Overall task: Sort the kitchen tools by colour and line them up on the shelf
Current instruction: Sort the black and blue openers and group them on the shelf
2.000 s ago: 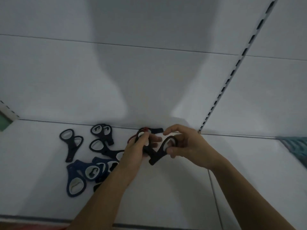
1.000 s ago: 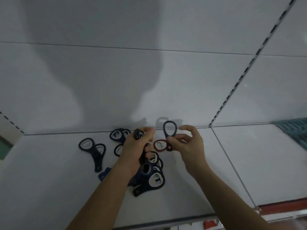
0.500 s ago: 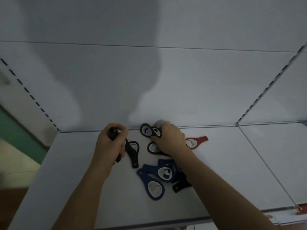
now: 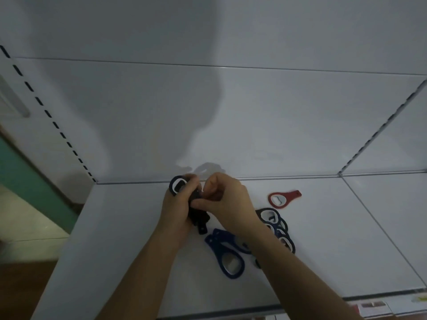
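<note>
Left hand point(image 4: 176, 205) and right hand point(image 4: 227, 204) meet near the shelf's point(image 4: 129, 227) back edge, fingers curled round black openers point(image 4: 198, 217), which are mostly hidden.

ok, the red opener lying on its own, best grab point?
Pinch the narrow handle tab at its right end, coming from above and from the right. The red opener lies flat on the shelf with its ring toward the pile of dark openers. The tab points away over bare shelf, so fingers likely have room there.
</note>
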